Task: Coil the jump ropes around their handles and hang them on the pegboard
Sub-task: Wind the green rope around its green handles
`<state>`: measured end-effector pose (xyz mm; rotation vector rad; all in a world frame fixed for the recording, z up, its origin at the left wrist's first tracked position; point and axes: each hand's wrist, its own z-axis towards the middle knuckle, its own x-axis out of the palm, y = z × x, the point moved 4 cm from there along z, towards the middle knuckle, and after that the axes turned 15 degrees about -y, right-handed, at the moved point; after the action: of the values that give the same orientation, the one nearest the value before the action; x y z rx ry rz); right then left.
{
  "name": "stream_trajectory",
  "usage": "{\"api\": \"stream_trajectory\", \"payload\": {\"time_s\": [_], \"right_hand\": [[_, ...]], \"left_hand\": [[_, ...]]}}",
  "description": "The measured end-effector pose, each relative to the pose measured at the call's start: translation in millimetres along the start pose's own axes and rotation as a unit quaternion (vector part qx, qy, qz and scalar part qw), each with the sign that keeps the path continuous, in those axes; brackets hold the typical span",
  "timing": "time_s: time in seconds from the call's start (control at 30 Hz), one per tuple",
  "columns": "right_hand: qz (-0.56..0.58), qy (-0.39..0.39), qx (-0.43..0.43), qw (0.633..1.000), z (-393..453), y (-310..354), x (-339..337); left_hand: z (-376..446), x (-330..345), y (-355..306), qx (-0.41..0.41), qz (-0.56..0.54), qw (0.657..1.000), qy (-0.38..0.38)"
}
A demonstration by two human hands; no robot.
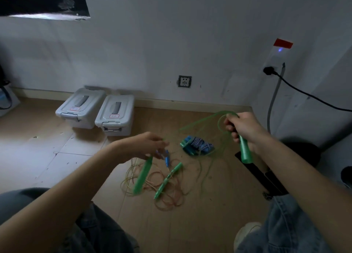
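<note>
Right hand (244, 128), right of centre in the frame, is curled tight round a green jump-rope handle (245, 151) — the handle sticks out downward below the fist, and the translucent green rope (222, 117) loops up over the knuckles and trails left and down toward the floor. Left hand (146, 145), mid-frame, has its fingers bent and pinched together at the top of the second green handle (142, 174), which hangs down at a slant; motion blur hides exactly how the fingertips sit. Below, on the wooden floor (200, 224), a loose tangle of thin orange-yellow rope (171, 193) lies with a green handle (168, 179) resting across it, and a small blue handle (167, 158) just above. Nearby, centre frame, a blue-and-white braided rope (200, 145) lies already bundled round its blue-green handles. Upper left of the floor area: two grey lidded storage boxes (99, 110) side by side against the wall. A wall socket (184, 81) sits above the skirting — a black plug and cable (304, 94) at far right. Denim-clad knees fill the lower corners.
</note>
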<state>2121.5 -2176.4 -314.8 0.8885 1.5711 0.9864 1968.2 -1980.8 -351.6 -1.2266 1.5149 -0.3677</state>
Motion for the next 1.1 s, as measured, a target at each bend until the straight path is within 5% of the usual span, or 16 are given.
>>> {"api": "stream_trajectory", "payload": {"time_s": [0.07,0.17,0.37,0.47,0.53,0.63,0.77,0.93,1.03,1.1], "right_hand": [[-0.087,-0.016,-0.049,0.995,0.8,-1.6,0.7],[-0.273,0.025,-0.14,0.952,-0.7,-4.3,8.1],[-0.359,0.117,-0.14,0.915,-5.9,-12.3,15.2],[-0.417,0.085,-0.177,0.887,-1.9,-12.9,13.5],[-0.37,0.093,-0.163,0.91,-0.9,-12.4,14.3],[-0.14,0.179,-0.054,0.972,-14.8,-4.6,21.6],[-0.113,0.251,-0.106,0.956,-34.4,4.3,33.5],[-0.101,0.307,-0.175,0.93,-44.5,7.0,44.6],[-0.082,0.272,-0.175,0.943,-48.1,4.7,49.5],[-0.031,0.211,-0.147,0.966,-40.1,4.8,46.5]], "left_hand": [[2.6,-10.6,-0.6,-0.054,-0.155,0.986,-0.033],[3.2,-20.5,-1.2,-0.038,-0.184,0.98,-0.061],[6.0,-13.2,-8.5,-0.023,-0.009,0.993,-0.119],[4.8,-13.7,-18.4,0.085,0.092,0.975,-0.183],[-0.2,-15.4,-26.1,0.147,0.059,0.962,-0.224],[-2.3,-8.6,-34.0,0.108,-0.146,0.967,-0.178],[-5.8,-9.0,-41.1,0.073,-0.266,0.948,-0.161],[-14.4,-3.2,-52.2,0.117,-0.248,0.957,-0.096],[-22.4,8.6,-59.7,0.154,-0.218,0.964,-0.002],[-22.6,10.0,-60.5,0.154,-0.196,0.968,-0.004]]}}
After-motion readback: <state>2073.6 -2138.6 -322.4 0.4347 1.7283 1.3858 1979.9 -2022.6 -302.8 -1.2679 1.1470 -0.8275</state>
